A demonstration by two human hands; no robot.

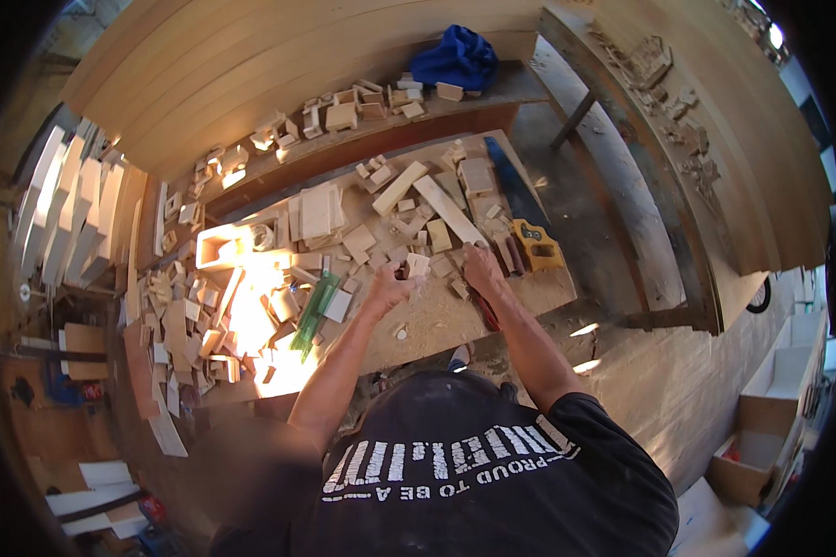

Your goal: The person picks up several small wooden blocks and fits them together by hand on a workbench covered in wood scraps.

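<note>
My left hand (389, 290) is closed around a small pale wooden block (418, 266), held over the near middle of the workbench (399, 320). To its right, my right hand (482, 269) has its fingers curled together at the near end of a long pale wooden strip (448, 213). Whether they grip the strip or something smaller is hidden. Just right of that hand lie brown rolls (508, 254) and a handsaw (534, 243) with a yellow handle and dark blade. Beneath my right forearm, a red-handled tool (486, 314) is partly covered.
Wooden offcuts (181, 316) pile up at the bench's left, near an open wooden box (221, 247) and a long green object (317, 311). Stacked flat pieces (319, 213) lie behind. A back shelf holds more blocks (341, 116) and a blue cloth (455, 59). Strong sunlight washes out the left side.
</note>
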